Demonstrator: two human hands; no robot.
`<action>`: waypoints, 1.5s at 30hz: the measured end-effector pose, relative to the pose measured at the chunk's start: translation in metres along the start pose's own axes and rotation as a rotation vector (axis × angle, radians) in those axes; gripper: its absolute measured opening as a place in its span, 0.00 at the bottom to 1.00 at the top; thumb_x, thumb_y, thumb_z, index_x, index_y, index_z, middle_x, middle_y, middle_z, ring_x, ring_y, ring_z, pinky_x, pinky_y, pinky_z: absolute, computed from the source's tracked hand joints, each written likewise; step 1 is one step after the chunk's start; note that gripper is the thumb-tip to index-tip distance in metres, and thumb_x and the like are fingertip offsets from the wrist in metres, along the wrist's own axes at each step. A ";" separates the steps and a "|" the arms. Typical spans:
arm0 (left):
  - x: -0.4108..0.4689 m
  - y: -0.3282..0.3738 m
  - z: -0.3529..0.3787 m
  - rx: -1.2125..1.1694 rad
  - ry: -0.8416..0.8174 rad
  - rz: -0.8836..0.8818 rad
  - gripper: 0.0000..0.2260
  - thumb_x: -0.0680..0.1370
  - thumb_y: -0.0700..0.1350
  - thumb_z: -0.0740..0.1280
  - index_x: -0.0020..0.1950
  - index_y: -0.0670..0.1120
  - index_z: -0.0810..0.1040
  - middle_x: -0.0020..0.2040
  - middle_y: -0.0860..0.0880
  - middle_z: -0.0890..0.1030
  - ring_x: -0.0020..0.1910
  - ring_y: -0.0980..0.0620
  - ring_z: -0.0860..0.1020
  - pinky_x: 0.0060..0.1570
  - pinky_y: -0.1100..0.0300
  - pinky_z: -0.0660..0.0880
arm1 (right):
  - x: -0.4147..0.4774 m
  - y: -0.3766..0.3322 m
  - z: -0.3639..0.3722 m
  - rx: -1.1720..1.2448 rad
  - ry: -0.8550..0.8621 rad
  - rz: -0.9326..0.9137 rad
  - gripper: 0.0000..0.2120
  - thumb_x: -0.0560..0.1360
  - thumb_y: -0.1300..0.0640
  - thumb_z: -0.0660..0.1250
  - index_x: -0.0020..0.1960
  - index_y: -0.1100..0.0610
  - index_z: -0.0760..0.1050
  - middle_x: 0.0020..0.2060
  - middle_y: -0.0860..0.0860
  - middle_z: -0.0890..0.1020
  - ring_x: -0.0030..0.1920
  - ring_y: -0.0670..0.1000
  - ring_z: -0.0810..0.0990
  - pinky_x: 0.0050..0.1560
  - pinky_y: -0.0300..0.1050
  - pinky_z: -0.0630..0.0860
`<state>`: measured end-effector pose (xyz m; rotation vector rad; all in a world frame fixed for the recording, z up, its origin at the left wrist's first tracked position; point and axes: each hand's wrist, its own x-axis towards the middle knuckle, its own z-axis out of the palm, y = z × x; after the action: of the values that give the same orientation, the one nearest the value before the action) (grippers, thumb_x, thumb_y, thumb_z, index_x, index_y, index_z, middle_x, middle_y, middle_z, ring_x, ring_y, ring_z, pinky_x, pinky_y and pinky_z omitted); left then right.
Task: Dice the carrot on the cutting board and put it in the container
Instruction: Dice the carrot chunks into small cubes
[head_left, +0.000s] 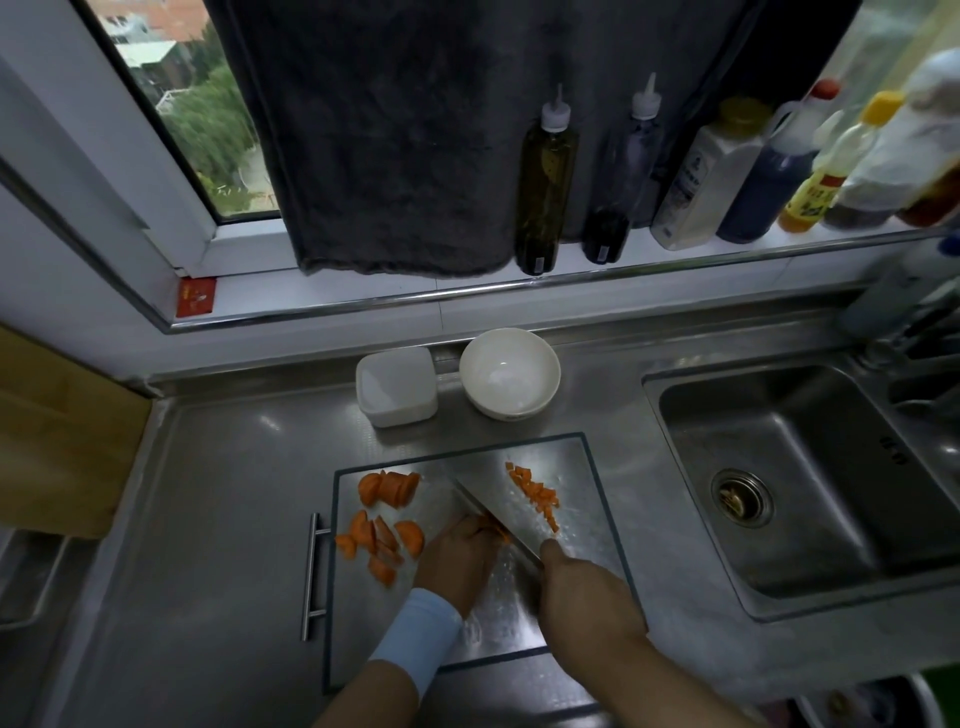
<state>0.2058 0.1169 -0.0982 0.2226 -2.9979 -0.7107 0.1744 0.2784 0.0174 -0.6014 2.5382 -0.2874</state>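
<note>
1. The scene is dim overall. Daylight enters through the window at upper left, the brightest patch in view.
2. A dark towel hanging over the pane covers much of it and reads almost black.
3. The steel bench carries soft, pale reflections. Small glints speckle the cutting board and the sink.
4. Wide-angle distortion bows the windowsill rail and the bench edges.
5. The bottles at the right edge are smeared and out of focus.
</note>
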 end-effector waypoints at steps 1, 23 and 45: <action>0.000 0.000 0.000 -0.005 -0.004 -0.009 0.09 0.77 0.45 0.67 0.56 0.50 0.81 0.56 0.49 0.80 0.52 0.49 0.79 0.50 0.60 0.77 | -0.002 -0.001 -0.001 -0.003 -0.005 0.003 0.13 0.79 0.63 0.56 0.62 0.52 0.68 0.49 0.51 0.82 0.49 0.52 0.82 0.42 0.42 0.68; 0.000 -0.003 0.000 -0.101 0.038 -0.005 0.06 0.73 0.42 0.72 0.47 0.51 0.84 0.49 0.52 0.82 0.46 0.53 0.80 0.45 0.65 0.75 | 0.013 -0.001 0.002 0.030 -0.042 -0.030 0.16 0.81 0.58 0.60 0.68 0.52 0.68 0.56 0.50 0.81 0.53 0.49 0.81 0.56 0.40 0.76; -0.001 -0.007 0.004 -0.148 0.115 0.086 0.11 0.66 0.37 0.77 0.44 0.49 0.84 0.45 0.51 0.81 0.42 0.53 0.80 0.42 0.67 0.76 | 0.045 0.008 0.022 0.051 -0.020 -0.080 0.09 0.81 0.57 0.58 0.59 0.52 0.73 0.48 0.51 0.83 0.46 0.50 0.81 0.45 0.39 0.76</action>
<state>0.2077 0.1129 -0.1053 0.1224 -2.8123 -0.8738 0.1485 0.2624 -0.0227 -0.6841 2.4834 -0.3721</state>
